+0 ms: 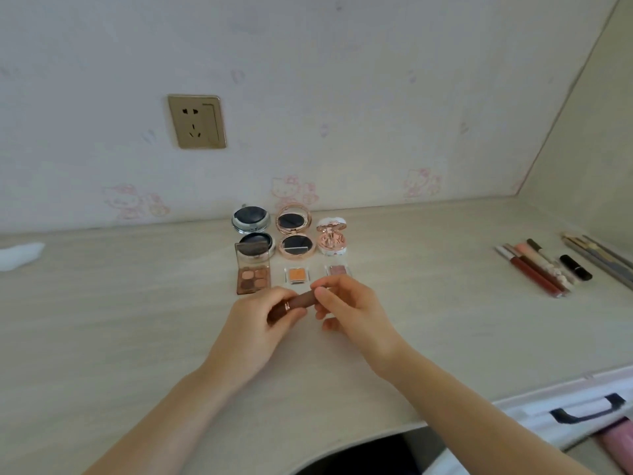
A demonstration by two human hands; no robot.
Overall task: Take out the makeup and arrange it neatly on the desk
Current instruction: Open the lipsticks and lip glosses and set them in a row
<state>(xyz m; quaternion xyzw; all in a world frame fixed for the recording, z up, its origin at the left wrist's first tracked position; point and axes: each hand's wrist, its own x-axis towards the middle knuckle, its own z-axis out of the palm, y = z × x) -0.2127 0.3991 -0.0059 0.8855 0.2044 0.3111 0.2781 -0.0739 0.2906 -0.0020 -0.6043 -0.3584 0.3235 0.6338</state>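
A brown lipstick tube (pixel 301 301) with a rose-gold band is held over the middle of the desk by both hands: my left hand (pixel 255 329) grips its lower end, my right hand (pixel 346 306) pinches its upper end. Just behind lie an open brown eyeshadow palette (pixel 252 274), a small orange pan (pixel 297 274) and a small pink pan (pixel 337 270). Further back stand three open compacts: a silver one (pixel 251 231), a rose-gold one (pixel 294 231) and a small pink one (pixel 331 240).
A row of lip glosses, pens and a black lipstick (pixel 544 265) lies at the right, with brushes (pixel 599 258) beside them. A white tissue (pixel 20 255) sits far left. A wall socket (pixel 197 121) is above. A white drawer with a black handle (pixel 585 407) is at lower right.
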